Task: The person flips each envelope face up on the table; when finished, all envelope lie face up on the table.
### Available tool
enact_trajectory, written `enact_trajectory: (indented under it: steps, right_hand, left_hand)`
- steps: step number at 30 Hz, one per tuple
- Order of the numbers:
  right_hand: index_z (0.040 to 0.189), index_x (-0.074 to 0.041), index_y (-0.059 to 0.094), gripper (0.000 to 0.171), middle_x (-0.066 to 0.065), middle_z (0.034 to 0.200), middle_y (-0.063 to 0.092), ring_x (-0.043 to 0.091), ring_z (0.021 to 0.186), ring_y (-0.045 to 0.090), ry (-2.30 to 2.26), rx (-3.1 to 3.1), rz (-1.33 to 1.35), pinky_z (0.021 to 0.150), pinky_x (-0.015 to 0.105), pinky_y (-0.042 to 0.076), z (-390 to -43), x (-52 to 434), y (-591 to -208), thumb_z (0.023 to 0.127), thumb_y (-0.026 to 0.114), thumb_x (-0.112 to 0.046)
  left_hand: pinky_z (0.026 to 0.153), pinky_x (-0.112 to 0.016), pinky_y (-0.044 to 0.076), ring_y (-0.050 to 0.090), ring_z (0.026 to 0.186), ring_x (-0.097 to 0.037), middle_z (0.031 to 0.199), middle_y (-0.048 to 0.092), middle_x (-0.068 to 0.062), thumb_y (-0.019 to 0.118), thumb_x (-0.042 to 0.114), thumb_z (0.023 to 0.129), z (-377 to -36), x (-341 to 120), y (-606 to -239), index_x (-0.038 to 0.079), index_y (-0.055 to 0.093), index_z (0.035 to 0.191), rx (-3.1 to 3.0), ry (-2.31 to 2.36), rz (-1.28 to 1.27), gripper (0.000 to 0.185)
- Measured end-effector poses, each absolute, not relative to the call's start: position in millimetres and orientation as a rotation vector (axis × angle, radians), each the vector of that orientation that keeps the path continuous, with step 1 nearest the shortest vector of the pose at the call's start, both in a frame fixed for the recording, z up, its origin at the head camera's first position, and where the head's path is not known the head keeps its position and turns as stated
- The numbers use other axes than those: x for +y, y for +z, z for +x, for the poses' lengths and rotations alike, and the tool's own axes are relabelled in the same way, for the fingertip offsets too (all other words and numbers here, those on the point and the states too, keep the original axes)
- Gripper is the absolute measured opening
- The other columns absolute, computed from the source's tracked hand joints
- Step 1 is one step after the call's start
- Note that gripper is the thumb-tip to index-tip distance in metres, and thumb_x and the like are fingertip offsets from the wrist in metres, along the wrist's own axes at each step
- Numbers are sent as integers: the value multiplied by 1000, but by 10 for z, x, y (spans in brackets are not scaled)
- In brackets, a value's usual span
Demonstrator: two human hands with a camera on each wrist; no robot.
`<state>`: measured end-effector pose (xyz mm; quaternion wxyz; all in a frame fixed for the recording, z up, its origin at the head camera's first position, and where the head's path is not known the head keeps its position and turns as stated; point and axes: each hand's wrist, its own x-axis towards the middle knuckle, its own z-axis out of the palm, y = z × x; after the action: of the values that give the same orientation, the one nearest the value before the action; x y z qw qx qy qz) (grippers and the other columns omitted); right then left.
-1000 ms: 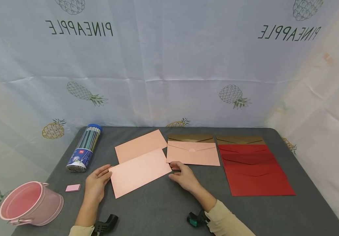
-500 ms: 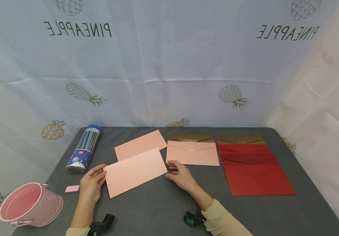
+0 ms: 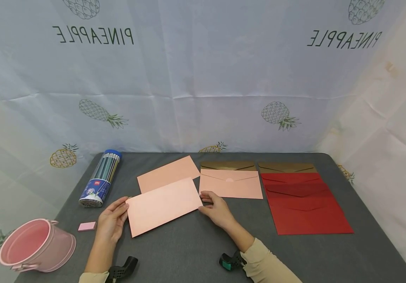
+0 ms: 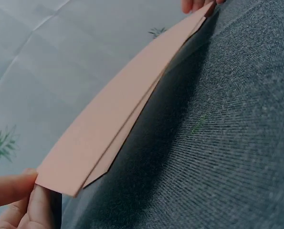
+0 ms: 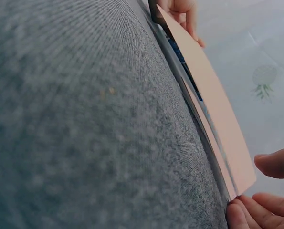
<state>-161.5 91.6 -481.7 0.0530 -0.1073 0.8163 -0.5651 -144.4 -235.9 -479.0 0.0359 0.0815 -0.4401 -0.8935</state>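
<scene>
My left hand (image 3: pixel 111 222) pinches the left end of a pale pink envelope (image 3: pixel 164 206), thumb on top and fingers beneath. The envelope is held tilted, its plain side up. At its right corner my right hand (image 3: pixel 218 210) has loosely bent fingers; in the right wrist view the thumb (image 5: pixel 275 163) is right beside the edge and the fingertips (image 5: pixel 237 212) are at the lower corner. A second pink layer (image 4: pixel 125 138) shows beneath it in the left wrist view. Behind, another plain pink envelope (image 3: pixel 169 173) is partly covered.
Right of these lie a pink envelope with its flap showing (image 3: pixel 231 186), gold envelopes (image 3: pixel 288 168) and overlapping red envelopes (image 3: pixel 309 212). On the left are a pencil tub (image 3: pixel 100 179), a pink eraser (image 3: pixel 87 226) and a pink bucket (image 3: pixel 40 245) on the grey table (image 3: pixel 174 259).
Both hands and the front envelope shifted left, then the envelope came slightly back right, its corner now at my right thumb. The eraser, briefly overlapped by my left hand, shows fully again.
</scene>
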Motion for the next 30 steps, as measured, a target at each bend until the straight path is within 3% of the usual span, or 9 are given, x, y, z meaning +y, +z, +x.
enact_trajectory:
  steps: [7,13,20,26,30]
  right_hand:
    - [133,6,47,50,23,124,58,33,111,59,-1808,2392,-331,85,39,52,-1615,926,-4785,86,64,-1]
    - [129,12,48,48,28,118,59,38,106,59,-1948,2306,-298,76,22,52,-1547,946,-4576,83,60,11]
    - [131,6,50,51,25,118,59,32,105,60,-2093,2163,-236,75,19,52,-1616,988,-4761,83,63,11]
    - [135,4,47,54,27,124,55,21,102,62,-2222,1989,-206,78,21,54,-1672,1048,-4871,83,64,7]
    - [136,4,44,57,30,126,52,13,97,63,-2276,1883,-183,78,22,55,-1677,1087,-4862,84,64,7]
  left_hand:
    - [74,-20,55,69,83,-9,92,72,-3,48,-14,91,-1451,-2316,-4811,6,72,97,-1389,-2749,133,33]
    - [73,-20,55,69,86,-8,100,73,0,49,-13,91,-1464,-2271,-4828,9,71,103,-1548,-2657,98,33]
    - [73,-20,55,66,90,-5,107,70,6,56,-7,90,-1453,-2241,-4841,9,66,116,-1741,-2577,108,32]
    - [81,-20,54,64,105,-6,121,65,5,52,-13,90,-1456,-2236,-4874,-7,44,135,-1775,-2582,-88,47]
    - [83,-21,53,61,111,-7,127,62,3,49,-16,90,-1454,-2233,-4896,-16,28,140,-1770,-2595,-202,54]
